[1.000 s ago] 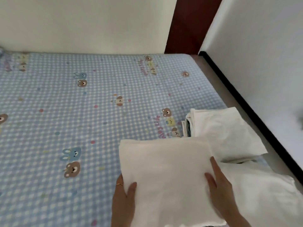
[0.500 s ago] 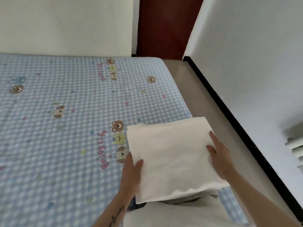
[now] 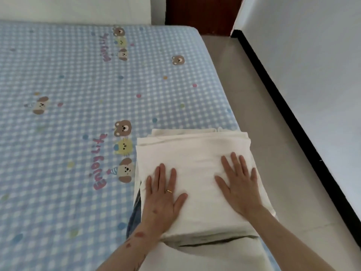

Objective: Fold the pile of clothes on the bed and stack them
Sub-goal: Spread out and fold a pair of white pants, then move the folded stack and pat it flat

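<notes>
**Pressing the folded cloth onto the stack**

Both hands lie flat with fingers spread and grasp nothing: the left hand [image 3: 163, 194] presses the near-left part of the top cloth [image 3: 192, 153], the right hand [image 3: 239, 182] its near-right part. A thin ring [image 3: 169, 191] shows on a left finger. That white folded cloth sits on the stack [image 3: 195, 236] at the bed's right edge, toward its near end, with more white layers showing beneath it and a dark blue garment [image 3: 135, 208] peeking out along the stack's left side.

The step in hand looks like the placing and smoothing of a folded piece. No unfolded pile shows, so I cannot tell how much work remains. The next move likely calls for lifting both palms without dragging the top layer, since the stack sits near the edge and could slide off.

The bed [image 3: 68, 133] wears a blue checked sheet printed with bears and other animals. To its right runs a pale floor [image 3: 259, 124], then a white wall [image 3: 316, 75] with dark skirting; a brown door [image 3: 201, 14] stands beyond the far corner.
</notes>
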